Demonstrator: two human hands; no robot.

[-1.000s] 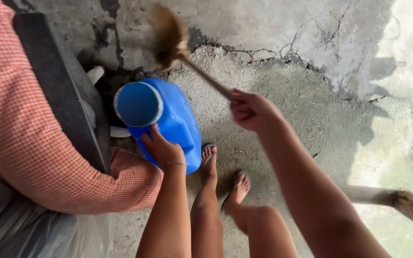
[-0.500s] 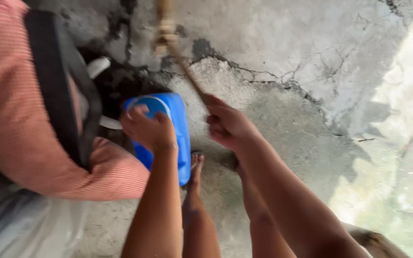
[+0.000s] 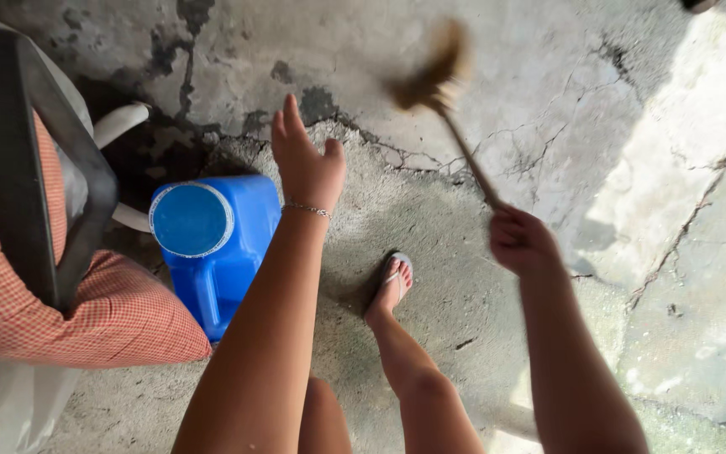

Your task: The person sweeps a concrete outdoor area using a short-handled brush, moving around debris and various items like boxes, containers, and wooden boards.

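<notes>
My right hand (image 3: 521, 241) grips the thin wooden handle of a small broom (image 3: 434, 77), whose blurred straw head is raised over the cracked concrete. My left hand (image 3: 306, 164) is lifted with fingers spread and holds nothing; a thin bracelet circles its wrist. It hovers just right of a blue plastic water jug (image 3: 212, 244) with a round blue cap, which stands on the floor. My legs and one sandalled foot (image 3: 392, 282) show between my arms.
A red-checked cushion (image 3: 60, 311) and a dark chair frame (image 3: 35, 168) fill the left side, close against the jug. White chair legs (image 3: 119, 122) stand behind the jug. The concrete floor (image 3: 632, 168) is cracked and patchy, sunlit at the right.
My left hand has let go of the jug's top and risen open beside it. My right hand has swung the broom to the right.
</notes>
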